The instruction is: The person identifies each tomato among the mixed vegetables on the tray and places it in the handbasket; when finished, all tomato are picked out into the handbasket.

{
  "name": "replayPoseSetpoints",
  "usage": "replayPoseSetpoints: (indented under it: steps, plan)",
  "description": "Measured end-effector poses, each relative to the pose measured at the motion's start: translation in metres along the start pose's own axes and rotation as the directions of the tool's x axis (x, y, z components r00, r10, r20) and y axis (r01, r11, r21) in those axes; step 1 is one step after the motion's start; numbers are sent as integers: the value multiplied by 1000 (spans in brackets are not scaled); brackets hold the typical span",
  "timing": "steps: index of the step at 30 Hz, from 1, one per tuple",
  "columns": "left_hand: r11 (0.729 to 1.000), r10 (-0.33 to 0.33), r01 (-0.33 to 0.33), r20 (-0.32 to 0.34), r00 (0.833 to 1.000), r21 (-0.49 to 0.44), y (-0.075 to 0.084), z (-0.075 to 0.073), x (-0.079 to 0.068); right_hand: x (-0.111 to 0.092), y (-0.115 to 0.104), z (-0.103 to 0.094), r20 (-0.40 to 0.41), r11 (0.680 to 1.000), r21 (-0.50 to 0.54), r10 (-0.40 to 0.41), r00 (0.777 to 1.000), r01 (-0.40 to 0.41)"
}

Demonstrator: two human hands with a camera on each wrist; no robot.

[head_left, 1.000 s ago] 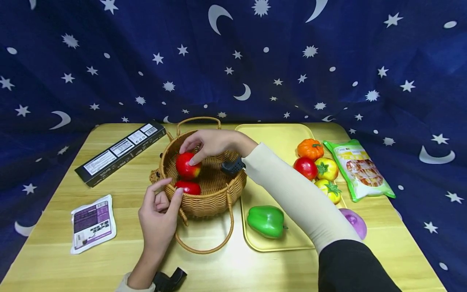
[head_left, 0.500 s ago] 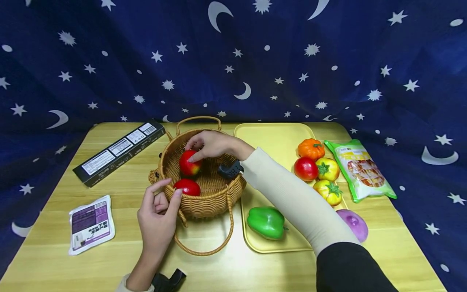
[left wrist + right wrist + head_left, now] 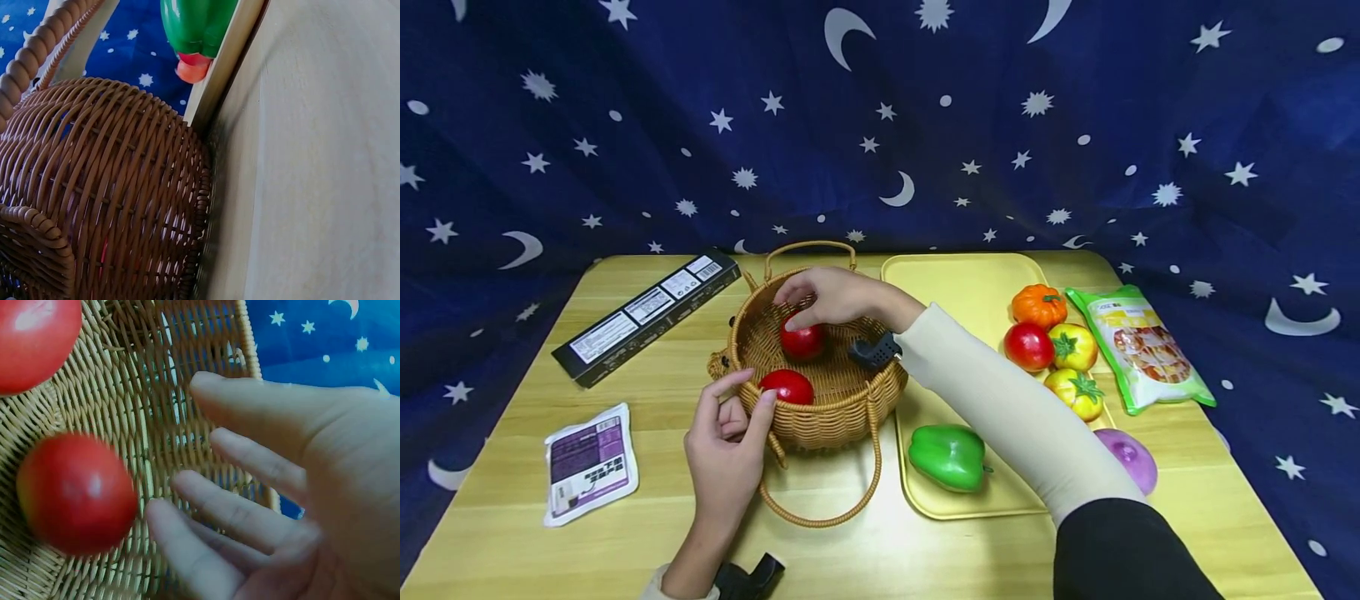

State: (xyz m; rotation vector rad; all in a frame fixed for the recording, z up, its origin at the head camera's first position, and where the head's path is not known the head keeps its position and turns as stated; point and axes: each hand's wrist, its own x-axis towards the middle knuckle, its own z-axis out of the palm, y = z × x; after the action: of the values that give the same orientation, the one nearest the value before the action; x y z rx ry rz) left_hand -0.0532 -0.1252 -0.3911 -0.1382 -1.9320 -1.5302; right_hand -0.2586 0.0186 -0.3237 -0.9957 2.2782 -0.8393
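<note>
Round red fruit (image 3: 806, 344): now inside wicker basket (image 3: 823, 427), ten o'clock; right hand (image 3: 833, 296) just released, placement apparently done. Left hand (image 3: 726, 446) at basket's eight o'clock, grip unclear.

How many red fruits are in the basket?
2: one red fruit below the right hand, a second red fruit nearer the left hand. The right hand covers part of the basket; others may be hidden.

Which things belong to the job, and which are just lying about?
Likely the job:
wicker basket
red fruit near the right hand
other red fruit near the left hand

Apparently lying about:
black box
purple-and-white pouch
green-edged bag
produce on the yellow tray, uncertain
</note>
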Motion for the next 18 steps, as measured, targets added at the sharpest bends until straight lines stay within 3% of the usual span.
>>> replayPoseSetpoints:
  steps: [5, 11, 14, 18]
  plan:
    - [1000, 11, -11, -3, 1000, -13, 2, 1, 0, -16, -15, -8, 4, 994, 71, -84, 996, 84]
    - [1000, 19, -19, -8, 1000, -11, 2, 1, -1, -51, -26, -20, -25, 980, 124, -156, 987, 158]
    - [1000, 11, -11, -11, 1000, -4, 2, 1, -1, -73, -28, -22, -70, 965, 164, -197, 978, 206]
    - [1000, 2, -2, -14, 1000, -2, 1, 1, -2, -110, -30, -20, -190, 931, 242, -229, 955, 272]
